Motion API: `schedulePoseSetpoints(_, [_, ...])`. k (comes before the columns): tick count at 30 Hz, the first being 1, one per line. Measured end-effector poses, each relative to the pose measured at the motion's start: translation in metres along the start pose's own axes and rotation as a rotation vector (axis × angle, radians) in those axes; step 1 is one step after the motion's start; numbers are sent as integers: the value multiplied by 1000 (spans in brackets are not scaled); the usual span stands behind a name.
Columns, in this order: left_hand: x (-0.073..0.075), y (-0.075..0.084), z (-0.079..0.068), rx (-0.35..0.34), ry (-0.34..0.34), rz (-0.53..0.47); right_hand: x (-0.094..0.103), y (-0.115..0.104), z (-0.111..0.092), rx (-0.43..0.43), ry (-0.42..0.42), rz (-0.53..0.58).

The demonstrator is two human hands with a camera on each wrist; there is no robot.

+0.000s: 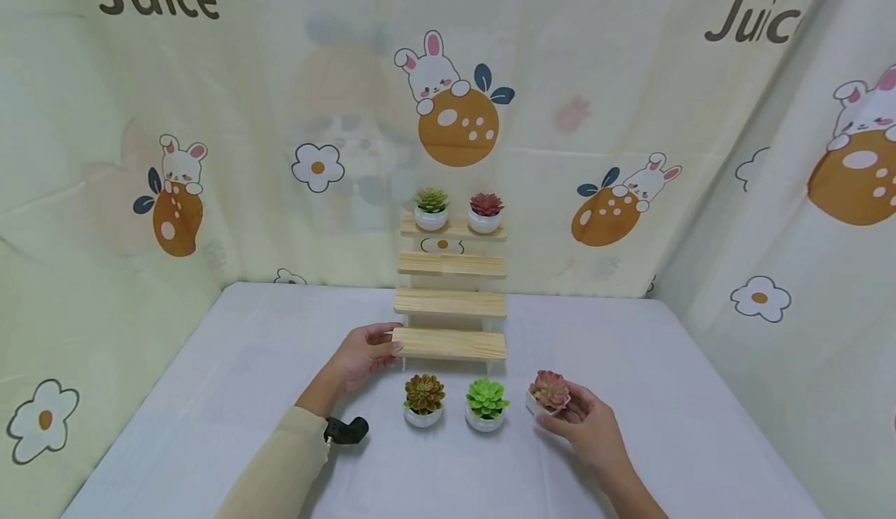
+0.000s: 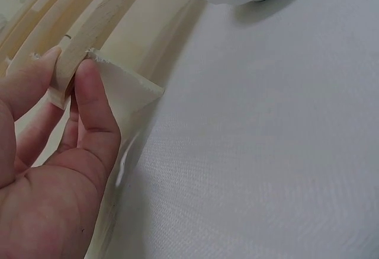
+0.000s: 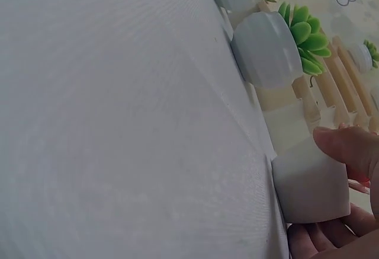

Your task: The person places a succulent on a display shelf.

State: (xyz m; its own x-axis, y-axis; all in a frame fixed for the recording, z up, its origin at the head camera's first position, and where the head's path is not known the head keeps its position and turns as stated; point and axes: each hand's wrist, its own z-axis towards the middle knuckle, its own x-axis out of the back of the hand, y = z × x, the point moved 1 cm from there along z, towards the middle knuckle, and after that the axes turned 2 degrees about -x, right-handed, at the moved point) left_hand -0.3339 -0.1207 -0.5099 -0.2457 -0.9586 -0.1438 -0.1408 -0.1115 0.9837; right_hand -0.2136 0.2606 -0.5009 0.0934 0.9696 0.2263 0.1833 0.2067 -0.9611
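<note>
My left hand (image 1: pixel 365 357) pinches the left end of the lowest board of a stepped wooden shelf (image 1: pixel 448 343); in the left wrist view the thumb lies on top and a finger below. With my right hand (image 1: pixel 584 426) I grip a pink potted succulent (image 1: pixel 550 391) by its white pot (image 3: pixel 312 182), thumb on one side and fingers on the other. The pot's base is at the tablecloth. To its left stand a bright green succulent (image 1: pixel 486 399) and a reddish-green succulent (image 1: pixel 424 394), both in round white pots in front of the shelf.
A green succulent (image 1: pixel 432 208) and a dark red succulent (image 1: pixel 485 212) stand on the top board. The shelf is set toward the back of the white-covered table (image 1: pixel 602 348). Behind it hangs a printed curtain (image 1: pixel 266 215).
</note>
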Motion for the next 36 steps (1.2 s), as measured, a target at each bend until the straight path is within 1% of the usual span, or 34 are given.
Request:
schedulePoseSetpoints(7, [-2,1,-2,-1,8,-5,-1,2,2,2,15,-34])
schedulePoseSetpoints(14, [-2,3,-2,-2,5,-15,-1,2,2,-3,21,-42])
schedulePoseSetpoints(21, [-2,3,-2,7,12,-19,-2,3,3,1,47,-88])
schedulePoseSetpoints(28, [-2,3,-2,11,16,-11,-1,1,3,-13,72,-89])
schedulePoseSetpoints(33, [-1,3,-3,14,16,-10,-2,-4,3,17,64,-87])
schedulePoseSetpoints(36, [-1,2,-2,17,12,-11,-3,-8,5,41,55,-65])
